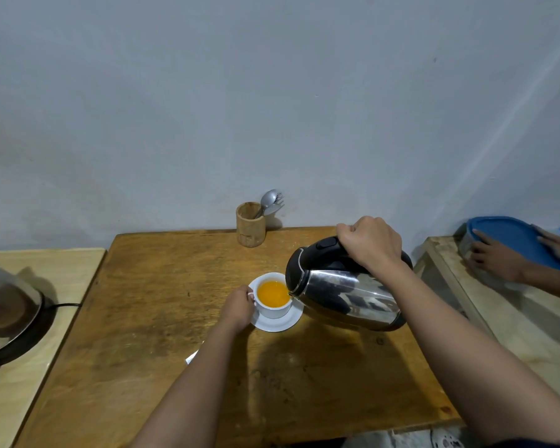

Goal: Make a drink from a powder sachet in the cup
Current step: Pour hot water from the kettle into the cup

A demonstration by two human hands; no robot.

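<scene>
Kettle (346,294) tipped over w/ spout down-left, long axis running from base at lower right to spout at upper left, spout right at cup (274,297) rim on its right side. Steel body, black lid and handle facing up. Right hand (370,242) wrapped tight round handle, knuckles up, forearm coming in from bottom right.

Cup white, upright, on white saucer (277,321), roughly centre of brown table (162,318). Orange liquid inside, near brim. Left hand (238,307) closed round cup's left side at handle, fingers curled; exact pinch hidden behind own hand. Left forearm crossing table from bottom centre.

Small white scrap (192,357), poss. sachet, peeking out beside left forearm, flat on table; mostly covered, can't tell more.

Wooden holder (250,224) upright at table's back edge, against wall, well apart from cup. Spoon (267,202) and fork (278,198) standing in it, heads up, leaning right.

Left side: paler table (29,399) w/ glass lid (4,305) over dark round base, black cord trailing toward brown table.

Right side: another pale wooden top (505,321). Second person's hands (495,260) on blue-lidded tub (514,240), one on near edge, other at far right; only hands and forearm in view.
</scene>
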